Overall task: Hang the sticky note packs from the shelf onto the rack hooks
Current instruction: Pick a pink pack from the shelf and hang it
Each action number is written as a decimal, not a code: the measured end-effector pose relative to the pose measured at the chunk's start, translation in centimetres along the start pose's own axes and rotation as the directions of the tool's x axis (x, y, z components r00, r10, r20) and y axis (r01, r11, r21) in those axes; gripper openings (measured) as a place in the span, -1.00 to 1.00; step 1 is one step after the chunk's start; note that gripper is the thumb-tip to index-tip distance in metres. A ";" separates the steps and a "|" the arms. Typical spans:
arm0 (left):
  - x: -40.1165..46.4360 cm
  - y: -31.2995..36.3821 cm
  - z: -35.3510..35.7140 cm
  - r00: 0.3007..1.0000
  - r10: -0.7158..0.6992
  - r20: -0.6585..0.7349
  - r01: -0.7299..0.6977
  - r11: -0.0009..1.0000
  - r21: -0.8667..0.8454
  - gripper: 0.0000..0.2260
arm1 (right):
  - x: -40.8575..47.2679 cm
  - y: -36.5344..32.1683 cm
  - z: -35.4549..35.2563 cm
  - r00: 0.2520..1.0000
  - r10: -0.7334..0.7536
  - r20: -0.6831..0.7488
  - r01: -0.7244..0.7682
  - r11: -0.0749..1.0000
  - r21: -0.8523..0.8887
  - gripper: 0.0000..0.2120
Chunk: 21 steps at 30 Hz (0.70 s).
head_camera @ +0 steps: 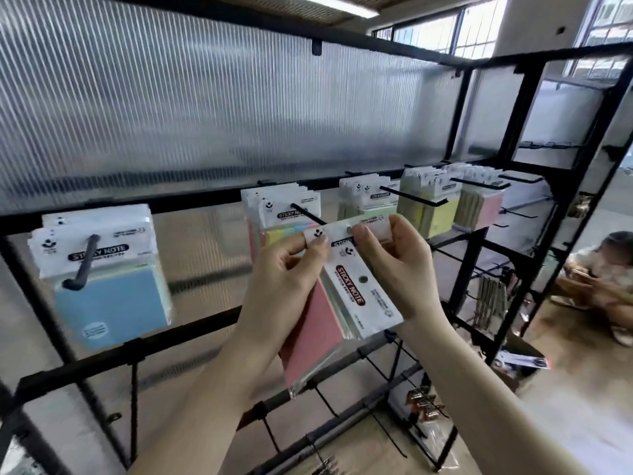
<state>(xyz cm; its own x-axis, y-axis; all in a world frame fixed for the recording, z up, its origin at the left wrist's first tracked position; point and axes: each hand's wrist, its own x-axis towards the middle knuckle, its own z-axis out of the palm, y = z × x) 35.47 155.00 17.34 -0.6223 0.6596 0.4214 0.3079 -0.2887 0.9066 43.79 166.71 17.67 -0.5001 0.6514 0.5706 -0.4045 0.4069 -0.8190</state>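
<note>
Both hands hold sticky note packs in front of the black rack. My left hand (287,286) grips a bundle of packs (346,303), pink and white with "STICKY NOTE" labels, and pinches the header of one pack. My right hand (394,262) pinches the same white header (346,229) from the right, level with the tip of a black hook (308,214). That hook carries several multicolour packs (281,207). Blue packs (102,269) hang on the left hook (84,262).
More hooks to the right hold green (366,197), yellow (431,200) and pink packs (483,200). Bare black hooks (520,214) jut out on the right side rack and lower rails. A person (603,279) crouches on the floor at far right.
</note>
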 end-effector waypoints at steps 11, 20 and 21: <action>-0.1 -0.7 0.6 0.979 0.034 -0.201 -0.020 0.997 0.073 -0.79 | 2.4 1.7 0.0 0.970 0.052 0.238 -0.072 0.995 0.073 -0.85; 1.3 -2.5 0.5 0.866 0.099 -0.490 0.053 0.956 0.288 -0.77 | 4.5 5.6 1.8 0.971 0.039 0.235 -0.014 0.994 -0.106 -0.65; 1.5 -2.8 0.4 0.851 0.115 -0.512 0.067 0.944 0.323 -0.77 | 4.7 6.1 2.0 0.972 0.060 0.227 -0.034 0.993 -0.115 -0.61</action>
<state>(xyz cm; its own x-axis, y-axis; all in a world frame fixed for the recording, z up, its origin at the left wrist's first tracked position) 33.95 157.09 15.45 -0.8629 0.1735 0.4747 0.4815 -0.0037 0.8765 37.44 170.93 15.45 -0.6840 0.5123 0.5193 -0.2961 0.4556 -0.8395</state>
